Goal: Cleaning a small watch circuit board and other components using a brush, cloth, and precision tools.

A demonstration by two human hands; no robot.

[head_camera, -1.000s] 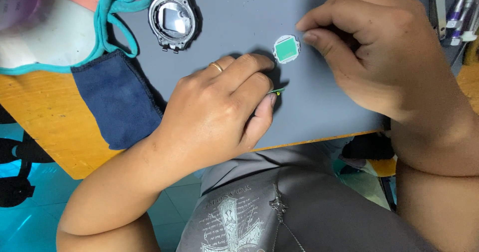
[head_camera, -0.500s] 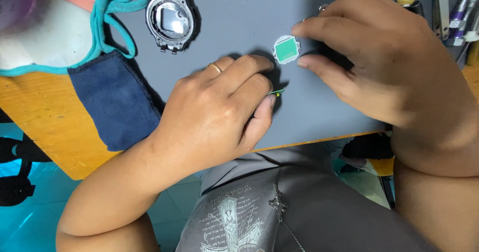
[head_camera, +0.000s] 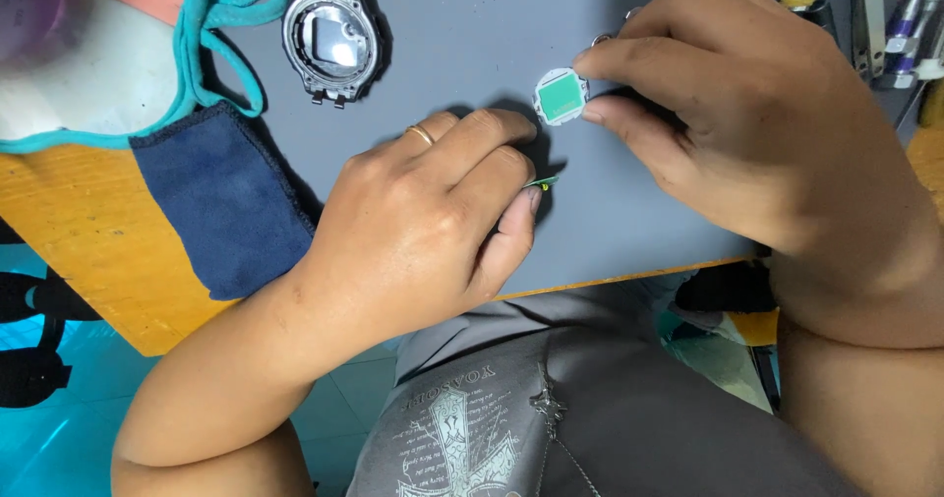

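Both hands are working over the grey mat [head_camera: 472, 35]: the right hand [head_camera: 747, 123] is pinching a small round movement with a green face [head_camera: 561, 97] between thumb and forefinger, just off the mat's middle, while the left hand [head_camera: 433, 222] is curled shut around a thin green-tipped tool [head_camera: 543, 180] pointing toward it from the near side. By the look of it the movement is already sitting out of its housing — the empty metal watch case [head_camera: 331, 40] is lying well apart at the far left, beside a dark blue cloth [head_camera: 221, 202] — so the fine work on the movement is seemingly under way, with refitting not yet done.
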